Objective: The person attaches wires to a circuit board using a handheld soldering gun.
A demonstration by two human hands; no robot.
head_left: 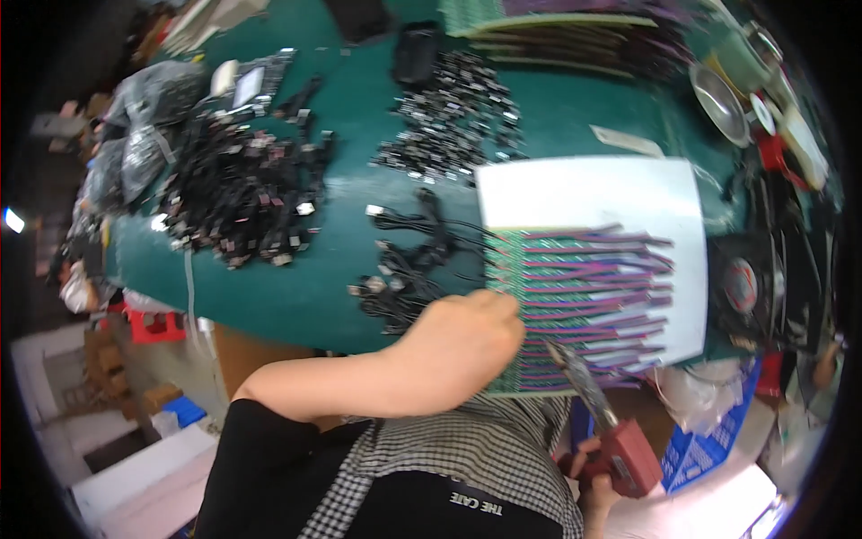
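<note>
A green circuit board panel [503, 269] lies on a white sheet in front of me, with rows of purple and pink wires [620, 269] reaching to its right. My left hand [476, 337] is closed over the panel's left edge, its fingers bent together; what they pinch is hidden. Just left of it lie black cables [413, 260] with metal plug ends, and some of their thin ends reach the panel. My right hand [594, 476] grips a red soldering gun [631, 456] at the lower right. The gun's tip points up-left at the panel's lower rows, near my left fingers.
A large heap of black cables [247, 189] and clear plastic bags [148, 99] sit on the green table's left. Small metal connectors [458, 117] are piled at the back. More wired panels [566, 40] are stacked far off. A metal bowl [718, 103] and a black device [754, 287] stand right.
</note>
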